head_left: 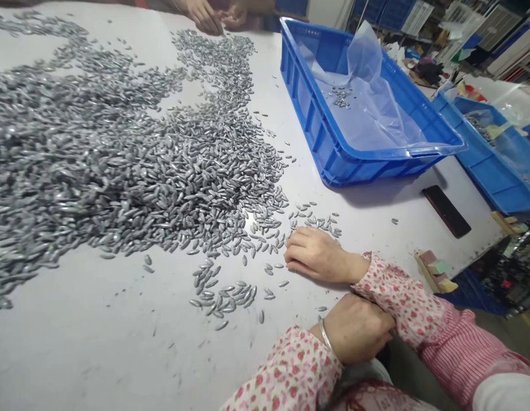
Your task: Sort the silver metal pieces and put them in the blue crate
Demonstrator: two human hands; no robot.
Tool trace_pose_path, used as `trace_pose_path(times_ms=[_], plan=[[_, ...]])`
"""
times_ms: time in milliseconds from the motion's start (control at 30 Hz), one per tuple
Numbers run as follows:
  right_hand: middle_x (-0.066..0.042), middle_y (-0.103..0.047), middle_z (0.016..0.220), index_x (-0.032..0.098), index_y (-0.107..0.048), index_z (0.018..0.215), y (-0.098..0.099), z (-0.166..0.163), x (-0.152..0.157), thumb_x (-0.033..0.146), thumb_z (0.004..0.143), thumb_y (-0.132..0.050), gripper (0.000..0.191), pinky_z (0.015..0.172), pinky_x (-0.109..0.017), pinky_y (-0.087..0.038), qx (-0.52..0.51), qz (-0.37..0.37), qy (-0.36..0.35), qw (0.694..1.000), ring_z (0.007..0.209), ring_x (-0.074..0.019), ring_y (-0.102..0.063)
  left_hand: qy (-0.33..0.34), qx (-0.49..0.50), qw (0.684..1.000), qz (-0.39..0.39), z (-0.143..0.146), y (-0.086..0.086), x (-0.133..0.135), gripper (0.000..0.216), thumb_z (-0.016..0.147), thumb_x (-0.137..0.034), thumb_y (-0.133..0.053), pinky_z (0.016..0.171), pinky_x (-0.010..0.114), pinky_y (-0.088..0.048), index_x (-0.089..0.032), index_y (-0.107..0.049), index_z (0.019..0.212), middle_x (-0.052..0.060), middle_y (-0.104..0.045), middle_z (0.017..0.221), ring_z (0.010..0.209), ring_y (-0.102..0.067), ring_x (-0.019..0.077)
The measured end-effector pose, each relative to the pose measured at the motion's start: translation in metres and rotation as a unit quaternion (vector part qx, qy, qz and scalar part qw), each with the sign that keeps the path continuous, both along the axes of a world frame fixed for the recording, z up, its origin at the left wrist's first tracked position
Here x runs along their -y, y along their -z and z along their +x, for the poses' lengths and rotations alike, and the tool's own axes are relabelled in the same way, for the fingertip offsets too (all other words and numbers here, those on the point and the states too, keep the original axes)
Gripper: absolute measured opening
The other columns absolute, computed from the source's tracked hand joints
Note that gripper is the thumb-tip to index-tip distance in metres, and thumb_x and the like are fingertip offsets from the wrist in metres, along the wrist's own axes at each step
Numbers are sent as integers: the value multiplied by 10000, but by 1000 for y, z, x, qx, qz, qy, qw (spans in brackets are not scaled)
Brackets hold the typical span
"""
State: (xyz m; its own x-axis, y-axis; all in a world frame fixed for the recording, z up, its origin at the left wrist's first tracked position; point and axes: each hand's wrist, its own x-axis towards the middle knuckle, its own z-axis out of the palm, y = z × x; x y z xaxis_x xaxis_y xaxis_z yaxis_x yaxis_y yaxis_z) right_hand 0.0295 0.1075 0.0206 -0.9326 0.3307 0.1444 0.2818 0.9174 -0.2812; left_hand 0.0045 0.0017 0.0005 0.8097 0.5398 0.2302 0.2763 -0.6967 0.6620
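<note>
A broad heap of small, shiny grey, spindle-shaped pieces point(162, 165) covers much of the white table point(97, 342). My right hand point(316, 254) rests at the heap's near right edge, fingers curled down and together beside scattered pieces point(316, 220). What lies under its fingertips is hidden. Close to the table's near edge, my left hand point(356, 328), with a silver bangle point(325, 335) at the wrist, is bent into a closed shape against my right sleeve. Its fingertips are out of sight. A small separate cluster of pieces point(226, 299) lies to the left of both hands.
A blue crate point(376, 153) lined with clear plastic holds a few pieces beyond my right hand. A dark phone point(446, 210) and a wooden block point(435, 271) lie to the right. Another blue crate point(474, 165) stands farther right. Across the table are another person's hands point(205, 16).
</note>
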Motion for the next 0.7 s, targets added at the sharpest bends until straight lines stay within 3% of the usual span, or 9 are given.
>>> trace_pose_path(times_ms=[200,400,600,667,700], plan=[[-45,-628,828,180,-640,819,1,0,1,333,974,-539,240,717,-326,-323,-5,7,-23,1000,827,-186,-475,-5,12,1000,15,2,1,0,122,912,-277,-610,764,328,-464,-167,-648,877,45,-711,910,873,-651,205],[-61,-651,954,176,-647,966,1,-6,7,359,978,-525,220,773,-321,-363,-43,-28,-2,999,883,-191,-500,-7,6,1000,16,-4,2,0,141,924,-295,-599,816,327,-459,-172,-647,874,51,-711,930,903,-646,210],[-49,-625,865,174,-640,858,6,-10,8,273,993,-474,236,729,-323,-340,-3,-8,15,1000,821,-181,-486,-1,22,999,36,15,-2,1,157,928,-287,-574,892,336,-460,-161,-666,907,65,-709,982,968,-636,221],[-52,-623,859,175,-639,853,5,-9,8,285,988,-484,233,740,-326,-352,-9,-21,19,1000,815,-183,-492,-3,5,999,47,-8,-7,-1,159,930,-294,-578,917,332,-468,-175,-683,938,67,-711,998,1000,-634,218],[-55,-623,853,177,-639,848,4,-8,9,287,987,-486,234,742,-329,-359,-18,-28,23,999,812,-187,-497,-3,-17,999,52,-35,-10,-3,154,928,-298,-583,894,313,-484,-190,-694,921,61,-716,971,980,-643,206]])
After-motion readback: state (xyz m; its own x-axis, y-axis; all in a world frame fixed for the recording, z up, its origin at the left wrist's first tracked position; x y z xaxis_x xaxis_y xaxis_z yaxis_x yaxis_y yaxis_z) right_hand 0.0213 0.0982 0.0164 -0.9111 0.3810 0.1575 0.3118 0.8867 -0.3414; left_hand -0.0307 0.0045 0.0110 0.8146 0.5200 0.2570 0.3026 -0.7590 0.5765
